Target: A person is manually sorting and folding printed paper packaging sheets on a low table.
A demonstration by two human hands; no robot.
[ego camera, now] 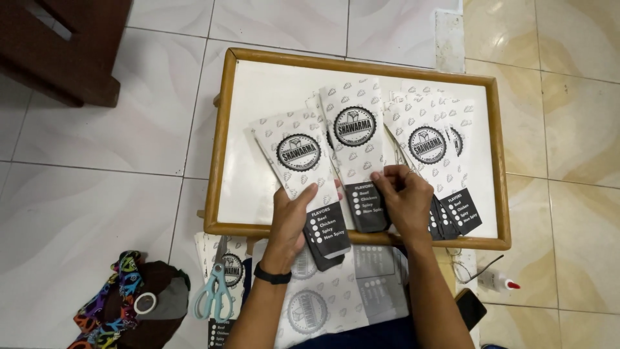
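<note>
A low wooden-framed tray table (223, 136) with a white top is seen from above, set on a floor of big glossy pale tiles (84, 194); cream tiles run along the right side. A dark wooden furniture leg (71, 45) is parked near the top left. Down on the floor by the tray's near-left corner, pale blue-handled scissors (215, 292) are laid on a printed sheet, with a tape roll (145, 302) and a colourful patterned strap (113, 300) on a dark cloth further left. A small glue bottle with a red tip (500, 282) and a pair of glasses (475, 268) are spotted off the near-right corner, plus a dark phone (470, 307).

The paper pouches (355, 145) are fanned out across the tray's middle and right, bottoms pointing to the near edge. They're long, narrow, white with a faint grey pattern, a round black badge in the middle and a black panel with checkbox dots at the foot.

The left hand (290, 220) is clamped on the leftmost pouch (303, 174), thumb on top. The right hand (403, 197) is pinched on the black foot of the middle pouch, fingers curled together. A black wristband (271, 276) is worn on the left wrist.
</note>
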